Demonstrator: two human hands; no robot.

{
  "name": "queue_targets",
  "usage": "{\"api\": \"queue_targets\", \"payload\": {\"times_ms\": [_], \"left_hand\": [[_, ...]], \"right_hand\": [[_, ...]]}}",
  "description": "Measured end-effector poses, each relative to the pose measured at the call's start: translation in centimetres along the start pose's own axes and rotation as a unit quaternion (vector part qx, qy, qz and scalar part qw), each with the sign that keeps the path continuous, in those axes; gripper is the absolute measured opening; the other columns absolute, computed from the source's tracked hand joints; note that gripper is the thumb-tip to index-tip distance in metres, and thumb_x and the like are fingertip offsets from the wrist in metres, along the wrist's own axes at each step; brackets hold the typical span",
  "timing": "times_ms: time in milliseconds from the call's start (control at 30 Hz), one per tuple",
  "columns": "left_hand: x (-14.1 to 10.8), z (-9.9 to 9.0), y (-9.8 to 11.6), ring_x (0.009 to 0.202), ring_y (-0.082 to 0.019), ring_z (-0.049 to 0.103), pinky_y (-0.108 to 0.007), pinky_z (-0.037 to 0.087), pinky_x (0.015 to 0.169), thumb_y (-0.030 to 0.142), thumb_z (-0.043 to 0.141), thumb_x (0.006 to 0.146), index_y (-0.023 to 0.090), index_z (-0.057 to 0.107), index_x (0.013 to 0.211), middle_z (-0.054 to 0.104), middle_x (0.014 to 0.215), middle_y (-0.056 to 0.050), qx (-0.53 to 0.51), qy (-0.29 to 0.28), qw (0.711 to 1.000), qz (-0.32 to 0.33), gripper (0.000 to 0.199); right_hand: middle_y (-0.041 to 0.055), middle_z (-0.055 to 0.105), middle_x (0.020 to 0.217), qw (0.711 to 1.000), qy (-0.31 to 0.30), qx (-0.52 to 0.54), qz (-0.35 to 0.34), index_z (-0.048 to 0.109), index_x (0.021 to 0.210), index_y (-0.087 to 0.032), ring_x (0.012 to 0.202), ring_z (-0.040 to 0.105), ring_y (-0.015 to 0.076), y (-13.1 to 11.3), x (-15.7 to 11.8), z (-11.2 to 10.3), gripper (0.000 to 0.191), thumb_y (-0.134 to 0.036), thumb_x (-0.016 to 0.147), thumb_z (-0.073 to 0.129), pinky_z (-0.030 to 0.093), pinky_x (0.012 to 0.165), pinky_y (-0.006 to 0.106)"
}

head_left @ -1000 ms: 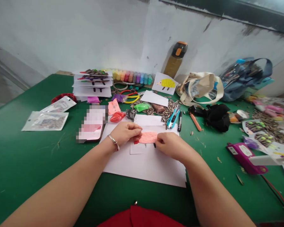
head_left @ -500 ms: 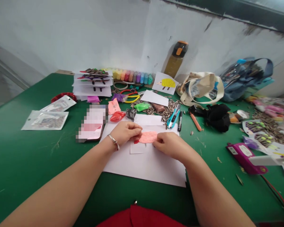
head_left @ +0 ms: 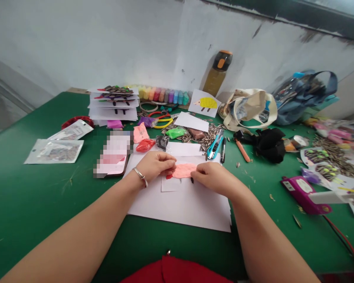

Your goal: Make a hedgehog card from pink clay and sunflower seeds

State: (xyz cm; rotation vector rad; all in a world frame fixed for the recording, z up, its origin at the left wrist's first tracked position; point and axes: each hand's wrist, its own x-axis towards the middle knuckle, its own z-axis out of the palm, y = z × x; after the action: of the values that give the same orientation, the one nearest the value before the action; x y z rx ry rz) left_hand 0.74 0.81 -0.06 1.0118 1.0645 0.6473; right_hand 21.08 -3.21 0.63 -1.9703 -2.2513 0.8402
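Pink clay lies flattened on a small white card, pinched at both ends by left hand and right hand; hard pulling may tear it.

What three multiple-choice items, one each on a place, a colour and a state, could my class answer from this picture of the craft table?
1. Where does the pink clay piece lie?
A. On the small white card
B. In the tote bag
C. On the green table

2. What colour is the hedgehog's body on the card leaning against the wall?
A. Blue
B. Yellow
C. Red

3. How do the hands meet the clay?
A. Both lifted clear
B. Only one touches
C. Both press its ends

Answers: 1 A, white card shows beneath it; 2 B, its body is yellow; 3 C, left hand and right hand each touch an end.
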Motion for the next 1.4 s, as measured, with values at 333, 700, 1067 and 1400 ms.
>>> {"api": "queue_targets", "payload": {"times_ms": [333, 700, 1067, 1400], "left_hand": [[-0.1, 0.0, 0.0, 0.052, -0.011, 0.06, -0.028, 0.051, 0.061, 0.017, 0.07, 0.071, 0.009, 0.064, 0.078, 0.063, 0.061, -0.002, 0.001, 0.004, 1.0, -0.005, 0.013], [-0.1, 0.1, 0.1, 0.051, -0.01, 0.06, -0.027, 0.051, 0.06, 0.018, 0.071, 0.072, 0.008, 0.063, 0.08, 0.064, 0.062, -0.002, 0.005, 0.008, 1.0, -0.005, 0.015], [-0.1, 0.0, -0.1, 0.051, -0.01, 0.059, -0.028, 0.051, 0.06, 0.024, 0.075, 0.068, 0.009, 0.063, 0.079, 0.063, 0.061, -0.001, 0.001, 0.0, 1.0, 0.001, 0.023], [0.0, -0.1, 0.0, 0.054, -0.011, 0.06, -0.028, 0.052, 0.06, 0.019, 0.072, 0.071, 0.008, 0.063, 0.079, 0.064, 0.062, -0.002, 0.002, 0.004, 1.0, 0.0, 0.016]], "right_hand": [[0.0002, 0.057, 0.062, 0.999, -0.031, 0.027, -0.003, 0.052, 0.06, -0.019, 0.056, 0.045, 0.0114, 0.2, -0.4, -0.6, 0.027, -0.038, 0.08, 0.051, 0.025, 0.05, 0.025], [-0.0001, 0.058, 0.064, 0.999, -0.044, 0.019, -0.015, 0.052, 0.062, -0.019, 0.058, 0.046, 0.0117, 0.1, -0.9, -0.7, 0.022, -0.034, 0.078, 0.052, 0.025, 0.051, 0.025], [-0.0008, 0.052, 0.06, 0.999, -0.035, 0.029, 0.001, 0.046, 0.058, -0.019, 0.054, 0.042, 0.011, 0.4, -0.6, -1.0, 0.027, -0.034, 0.08, 0.049, 0.024, 0.049, 0.025], [0.0024, 0.067, 0.097, 0.99, -0.011, 0.122, -0.062, 0.07, 0.101, -0.027, 0.086, 0.059, 0.017, 0.8, -2.2, -2.8, 0.034, -0.02, 0.082, 0.044, 0.043, 0.073, 0.026]]}}
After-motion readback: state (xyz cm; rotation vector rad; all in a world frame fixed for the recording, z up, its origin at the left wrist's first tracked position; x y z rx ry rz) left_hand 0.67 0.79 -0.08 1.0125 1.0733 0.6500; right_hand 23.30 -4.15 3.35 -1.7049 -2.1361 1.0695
